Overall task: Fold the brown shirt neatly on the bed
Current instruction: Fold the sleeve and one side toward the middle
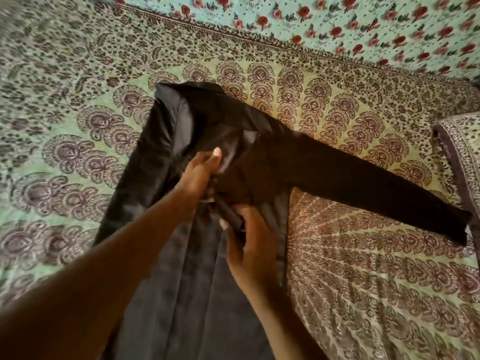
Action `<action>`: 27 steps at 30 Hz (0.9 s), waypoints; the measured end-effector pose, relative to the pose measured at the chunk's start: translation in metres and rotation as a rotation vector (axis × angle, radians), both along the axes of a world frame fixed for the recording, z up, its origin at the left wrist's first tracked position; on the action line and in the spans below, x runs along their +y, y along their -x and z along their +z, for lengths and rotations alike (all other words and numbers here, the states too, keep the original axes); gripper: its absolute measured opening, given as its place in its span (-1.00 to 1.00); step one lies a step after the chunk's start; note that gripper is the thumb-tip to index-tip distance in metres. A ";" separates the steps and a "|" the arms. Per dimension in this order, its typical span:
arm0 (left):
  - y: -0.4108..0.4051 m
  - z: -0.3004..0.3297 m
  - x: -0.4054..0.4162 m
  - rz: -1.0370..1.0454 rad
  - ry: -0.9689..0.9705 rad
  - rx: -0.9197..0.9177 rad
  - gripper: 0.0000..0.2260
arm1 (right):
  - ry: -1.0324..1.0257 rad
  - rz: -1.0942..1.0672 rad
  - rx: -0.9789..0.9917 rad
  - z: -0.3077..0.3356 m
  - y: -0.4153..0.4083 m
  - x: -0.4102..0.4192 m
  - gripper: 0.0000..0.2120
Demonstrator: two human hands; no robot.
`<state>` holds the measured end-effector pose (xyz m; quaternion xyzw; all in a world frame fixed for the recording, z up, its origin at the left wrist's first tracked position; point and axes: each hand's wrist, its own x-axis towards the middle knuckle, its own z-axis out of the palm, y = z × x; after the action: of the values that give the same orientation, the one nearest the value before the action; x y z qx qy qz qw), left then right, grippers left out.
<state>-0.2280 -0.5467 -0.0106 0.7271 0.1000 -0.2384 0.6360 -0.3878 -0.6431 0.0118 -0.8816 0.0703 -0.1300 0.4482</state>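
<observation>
The brown shirt (pixel 207 120) lies lengthwise on the bed (pixel 363 268), collar at the far end. One long sleeve (pixel 363 178) stretches out to the right across the sheet; the left side is folded in along the body. My left hand (pixel 200 172) rests flat on the chest of the shirt, fingers together and pointing away from me. My right hand (pixel 246 240) sits just below it and pinches a narrow fold of the shirt's front edge between thumb and fingers. The lower part of the shirt runs out of view under my arms.
The bed carries a green and brown paisley sheet. A turquoise cloth with red roses (pixel 363 24) lies along the far edge. A pillow in matching paisley print (pixel 462 152) sits at the right, near the sleeve's cuff.
</observation>
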 end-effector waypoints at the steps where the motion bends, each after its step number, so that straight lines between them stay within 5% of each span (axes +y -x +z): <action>1: 0.000 0.006 0.011 -0.008 0.056 0.033 -0.80 | 0.052 0.090 0.015 -0.004 0.009 0.018 -0.85; 6: 0.031 0.000 0.093 -0.129 -0.066 -0.065 -0.43 | 0.249 0.466 0.146 -0.018 0.054 0.081 -0.85; 10: 0.055 -0.011 0.153 -0.265 -0.298 -0.153 -0.48 | 0.230 0.622 0.422 -0.014 0.065 0.106 -0.82; 14: 0.088 -0.025 0.194 -0.251 -0.346 -0.125 -0.30 | 0.134 0.687 0.718 -0.015 0.060 0.117 -0.47; 17: 0.111 -0.032 0.217 -0.292 -0.269 -0.115 -0.18 | -0.107 0.450 0.759 -0.017 0.054 0.120 -0.53; 21: 0.130 -0.029 0.232 -0.357 -0.257 -0.173 -0.10 | 0.000 -0.088 0.421 -0.038 0.030 0.120 -0.72; 23: 0.134 -0.025 0.234 -0.361 -0.259 -0.201 -0.10 | -0.065 -0.199 0.514 -0.047 0.011 0.117 -0.66; 27: 0.145 -0.024 0.245 -0.268 -0.200 -0.137 -0.24 | -0.571 -0.412 0.726 -0.045 -0.011 0.123 -0.54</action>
<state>-0.3730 -0.3018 -0.0349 0.8079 -0.0181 -0.2598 0.5286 -0.3767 -0.5196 -0.0331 -0.6800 0.4270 0.1238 0.5831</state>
